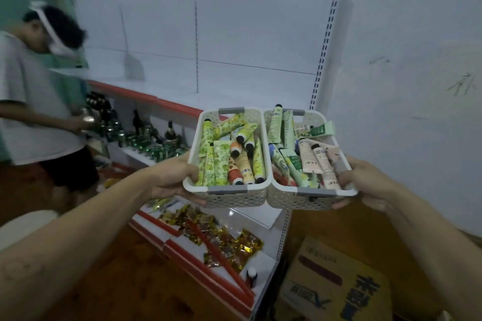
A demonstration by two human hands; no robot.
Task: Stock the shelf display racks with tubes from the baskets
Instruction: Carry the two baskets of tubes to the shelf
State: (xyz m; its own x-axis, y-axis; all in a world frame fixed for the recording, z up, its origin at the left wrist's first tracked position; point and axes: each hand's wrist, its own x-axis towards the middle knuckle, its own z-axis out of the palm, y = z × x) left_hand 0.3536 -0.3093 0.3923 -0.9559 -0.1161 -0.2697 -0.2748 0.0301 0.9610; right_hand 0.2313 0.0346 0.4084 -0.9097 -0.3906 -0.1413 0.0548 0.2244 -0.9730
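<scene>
Two white perforated baskets, held side by side in the air, touching along their long walls. Left basket point(229, 198): green-patterned tubes point(214, 164) along its left wall, orange ones toward its near right corner. Right basket point(307, 202): pale pink tubes point(317, 161) at its near right corner, mint-green ones behind. Left hand point(173, 177) closed around the left basket's near left corner; right hand point(370, 181) closed around the right basket's near right corner. Beyond: white shelf point(234, 86), red-edged. Below: lower shelf carrying gold packets point(229, 242); cardboard box point(336, 284) to the right. Far left: another person point(34, 101) beside dark bottles point(138, 122).
</scene>
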